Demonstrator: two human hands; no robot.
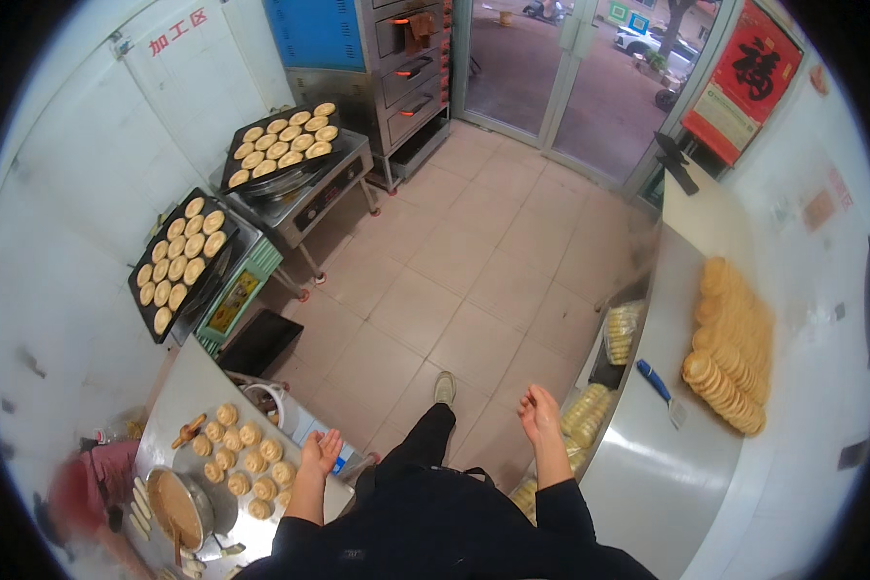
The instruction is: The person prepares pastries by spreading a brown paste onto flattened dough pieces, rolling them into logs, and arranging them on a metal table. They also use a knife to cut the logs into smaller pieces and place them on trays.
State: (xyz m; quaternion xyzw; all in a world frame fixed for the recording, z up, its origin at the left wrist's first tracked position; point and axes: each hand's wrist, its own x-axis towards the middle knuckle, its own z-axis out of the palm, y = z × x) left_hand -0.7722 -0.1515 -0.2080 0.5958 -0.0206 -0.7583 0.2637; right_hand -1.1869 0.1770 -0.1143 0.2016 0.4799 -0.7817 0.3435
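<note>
My left hand [322, 451] is held palm up with its fingers apart and nothing in it. Beside it, on a steel table [221, 511], lie several coiled dough pieces [254, 460]. A small wooden rolling pin [188, 431] and a metal bowl of brown paste [179, 504] with a utensil in it are on that table too. Over the floor, near the right-hand counter, my right hand [539, 413] is also bare, its fingers loosely bent. Bagged rounds [586, 415] sit on a shelf below the counter [645, 464]. On top are a blue-handled scraper [656, 384] and stacked baked flatbreads [732, 348].
Two black trays of dough rounds, a far one [283, 145] and a near one [181, 261], rest on equipment along the left wall. Beyond stands a deck oven [406, 80] by glass doors [522, 72]. Tiled floor [464, 254] runs between. Another person [90, 486] is at the left table.
</note>
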